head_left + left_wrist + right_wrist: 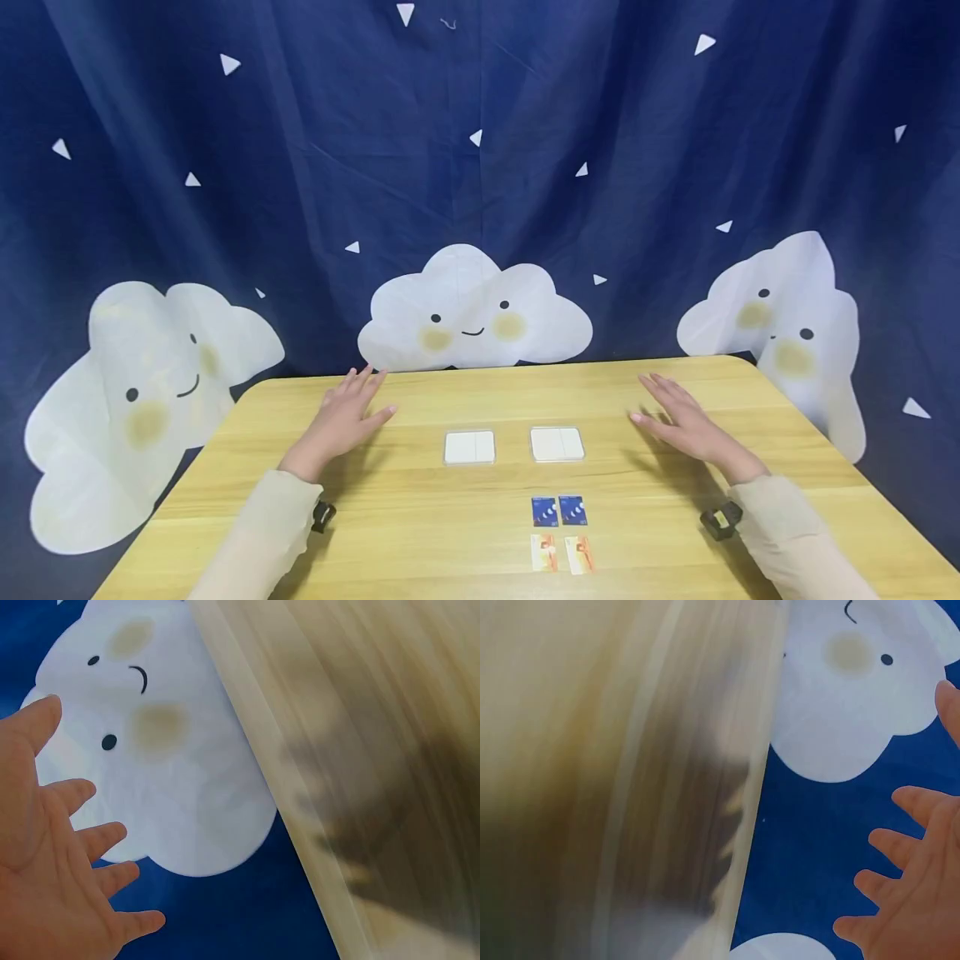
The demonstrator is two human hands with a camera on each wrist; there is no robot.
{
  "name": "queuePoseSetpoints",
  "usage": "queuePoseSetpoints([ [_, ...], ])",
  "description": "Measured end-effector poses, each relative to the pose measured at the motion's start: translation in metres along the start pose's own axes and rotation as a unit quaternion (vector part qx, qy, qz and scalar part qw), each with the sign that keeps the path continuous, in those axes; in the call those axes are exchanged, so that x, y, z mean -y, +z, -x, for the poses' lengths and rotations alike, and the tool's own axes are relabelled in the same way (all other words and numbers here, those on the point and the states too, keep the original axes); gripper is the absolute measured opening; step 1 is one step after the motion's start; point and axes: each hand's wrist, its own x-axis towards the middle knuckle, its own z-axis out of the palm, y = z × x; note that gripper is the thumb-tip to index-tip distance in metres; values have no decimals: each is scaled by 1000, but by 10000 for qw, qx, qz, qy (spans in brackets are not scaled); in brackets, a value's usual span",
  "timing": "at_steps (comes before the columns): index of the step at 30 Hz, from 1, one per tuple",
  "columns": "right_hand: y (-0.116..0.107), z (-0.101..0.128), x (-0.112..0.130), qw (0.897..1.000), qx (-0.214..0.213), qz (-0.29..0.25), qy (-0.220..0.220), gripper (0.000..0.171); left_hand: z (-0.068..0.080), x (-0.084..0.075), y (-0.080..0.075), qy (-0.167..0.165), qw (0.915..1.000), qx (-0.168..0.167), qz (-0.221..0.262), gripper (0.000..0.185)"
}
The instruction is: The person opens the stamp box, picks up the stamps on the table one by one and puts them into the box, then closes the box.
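Wooden worktop [420,533] is carrying two white boxes [468,447] at its middle, with four small cards [559,531] lying nearer the person. Left hand [347,419] and right hand [684,425] are hovering either side of the boxes, fingers [79,793] spread, holding nothing.

Both arms reach forward, the left hand [347,419] and right hand [686,425] flat, fingers spread, holding nothing.
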Motion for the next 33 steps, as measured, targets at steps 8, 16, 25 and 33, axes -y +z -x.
queuePoseSetpoints([
  [8, 8, -3, 8, 9992, 92, -347, -174, 72, -2, -14, 7, 46, 9999, 135, 75, 71],
  [16, 11, -3, 16, 9970, 305, -700, -150, 75, -3, -27, 10, 228, 9989, 128, 382, 71],
  [25, 21, -7, 19, 9958, 331, -781, -337, 77, -5, -44, 13, 404, 9957, 290, 780, 73],
  [33, 24, -8, 22, 9947, 461, -831, -395, 75, -9, -60, 24, 676, 9916, 365, 1043, 73],
])
